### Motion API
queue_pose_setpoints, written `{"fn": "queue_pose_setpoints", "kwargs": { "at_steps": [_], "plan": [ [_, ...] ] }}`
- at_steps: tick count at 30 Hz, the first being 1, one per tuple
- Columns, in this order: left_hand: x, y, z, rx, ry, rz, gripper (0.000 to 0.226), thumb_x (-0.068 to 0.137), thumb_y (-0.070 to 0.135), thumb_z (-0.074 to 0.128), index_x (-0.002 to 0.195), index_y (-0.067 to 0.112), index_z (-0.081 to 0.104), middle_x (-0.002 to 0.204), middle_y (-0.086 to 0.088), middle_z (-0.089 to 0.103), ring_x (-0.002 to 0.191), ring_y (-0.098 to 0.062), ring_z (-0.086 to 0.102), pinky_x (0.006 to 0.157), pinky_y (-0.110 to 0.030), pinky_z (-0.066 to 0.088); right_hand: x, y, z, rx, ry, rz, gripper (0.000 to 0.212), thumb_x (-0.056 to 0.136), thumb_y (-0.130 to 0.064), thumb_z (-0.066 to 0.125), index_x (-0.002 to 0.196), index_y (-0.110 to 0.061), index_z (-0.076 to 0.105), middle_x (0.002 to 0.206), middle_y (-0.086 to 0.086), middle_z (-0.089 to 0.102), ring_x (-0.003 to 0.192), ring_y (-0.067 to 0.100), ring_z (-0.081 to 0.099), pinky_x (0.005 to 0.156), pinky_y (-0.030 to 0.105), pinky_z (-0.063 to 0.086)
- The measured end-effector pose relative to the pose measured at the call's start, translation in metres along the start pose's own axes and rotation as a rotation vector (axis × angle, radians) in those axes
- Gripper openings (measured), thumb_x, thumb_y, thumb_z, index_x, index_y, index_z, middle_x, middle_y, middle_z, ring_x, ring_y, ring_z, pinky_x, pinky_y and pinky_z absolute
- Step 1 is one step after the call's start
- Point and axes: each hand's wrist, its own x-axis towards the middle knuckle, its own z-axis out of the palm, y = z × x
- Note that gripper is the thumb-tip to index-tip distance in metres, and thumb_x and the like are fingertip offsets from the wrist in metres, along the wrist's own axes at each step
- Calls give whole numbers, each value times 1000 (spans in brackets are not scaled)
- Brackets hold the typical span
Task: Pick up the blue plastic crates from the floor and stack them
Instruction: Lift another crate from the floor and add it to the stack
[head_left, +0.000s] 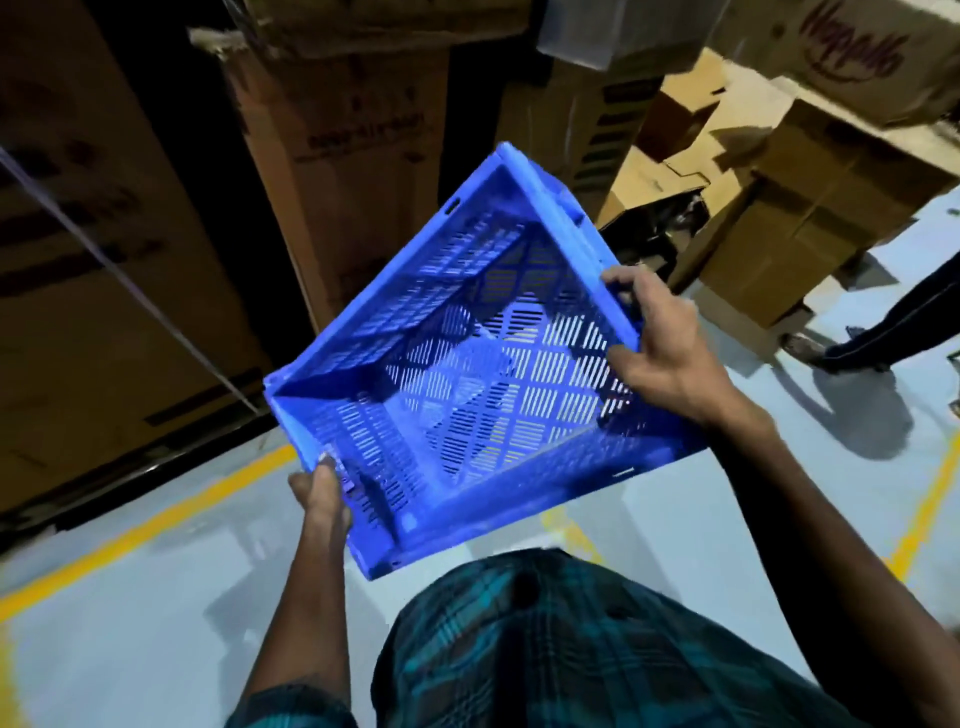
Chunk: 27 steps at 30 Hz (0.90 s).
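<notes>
Blue plastic crate (467, 364) hangs in the air in front of the person, carried between both hands and tilted so that its open top faces the camera; its slotted walls and slotted bottom show plainly, and nothing lies inside it; it is clear of the floor (130, 597), held above the pale grey surface and its yellow painted lines (156, 519). Left hand (324, 493) grips the crate's lower left rim near one corner, the thumb lying on the inner face of the wall and the fingers curled round underneath, out of sight; right hand (660, 343) grips the rim on the right side, its fingers hooked over the edge near a handle slot and the thumb pressed along the wall. Both forearms reach up from the bottom of the view; the person wears a dark teal checked shirt (571, 649), which fills the lower middle.

Beyond the crate stand tall brown cardboard cartons (337, 156) in dim light to the left and centre; to the right a heap of smaller cardboard boxes (805, 208) sits on the floor, some with flaps open and one torn at its base. At the right edge another person's leg (893, 322) in dark trousers and a foot show on the floor, well apart from the crate, with a shadow beneath. The picture is blurred with motion, so print on the cartons cannot be read.
</notes>
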Motion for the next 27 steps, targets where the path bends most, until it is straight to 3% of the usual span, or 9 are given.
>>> {"fn": "queue_pose_setpoints", "kwargs": {
  "at_steps": [3, 5, 8, 13, 15, 18, 22, 24, 27],
  "plan": [
    [12, 12, 1, -12, -11, 59, 16, 92, 20, 61, 90, 8, 50, 75, -3, 48, 60, -15, 47, 54, -27, 44, 21, 31, 4, -5, -1, 27, 62, 64, 0, 56, 124, -14, 50, 102, 4, 68, 89, 17, 62, 76, 28, 45],
    [13, 23, 6, -28, -3, 88, 18, 94, 16, 59, 80, 12, 48, 73, 0, 47, 59, -13, 45, 47, -20, 43, 35, 60, 13, -10, -5, 45, 56, 67, 4, 58, 121, -12, 50, 96, 7, 70, 84, 24, 63, 73, 36, 47],
    [15, 31, 11, -41, 84, 111, 27, 94, 15, 60, 75, 20, 42, 72, 2, 47, 58, -9, 44, 52, -24, 40, 53, 111, 36, 17, -32, 159, 42, 73, -2, 59, 114, -11, 49, 92, 6, 69, 80, 24, 61, 69, 34, 44],
    [19, 37, 30, -130, 176, 145, 30, 93, 16, 64, 76, 23, 40, 72, 1, 47, 42, 5, 46, 45, -16, 43, 96, 192, 77, 72, -126, 255, 31, 85, -8, 62, 113, -2, 50, 96, 12, 64, 90, 31, 61, 68, 26, 31],
    [14, 39, 45, -135, 223, 178, 32, 93, 13, 63, 75, 24, 40, 71, 2, 45, 41, 6, 45, 45, -14, 42, 123, 211, 88, 71, -186, 313, 27, 88, -3, 61, 112, -1, 50, 99, 16, 63, 95, 34, 60, 72, 28, 34],
    [14, 42, 60, -143, 314, 221, 30, 92, 13, 64, 75, 24, 41, 72, 3, 46, 52, 2, 45, 53, -17, 43, 158, 230, 99, 69, -254, 379, 26, 87, -1, 60, 110, -4, 49, 96, 14, 62, 92, 35, 61, 76, 38, 46],
    [15, 35, 66, -190, 382, 256, 26, 89, 17, 68, 79, 24, 44, 76, 6, 51, 64, -3, 48, 57, -15, 47, 199, 252, 114, 53, -410, 413, 27, 83, -9, 65, 102, -14, 47, 96, 10, 68, 87, 27, 66, 73, 36, 54],
    [21, 36, 70, -192, 412, 252, 27, 88, 17, 68, 81, 24, 44, 79, 6, 53, 67, -3, 52, 61, -16, 49, 220, 266, 129, 23, -446, 436, 27, 78, -15, 67, 95, -24, 48, 93, 12, 71, 89, 31, 67, 78, 44, 57],
    [36, 38, 77, -158, 407, 240, 26, 88, 12, 67, 83, 25, 45, 83, 3, 55, 74, -10, 54, 67, -22, 50, 240, 266, 150, 90, -470, 527, 29, 80, -6, 63, 91, -28, 46, 90, 14, 70, 87, 36, 69, 76, 47, 58]
  ]
}}
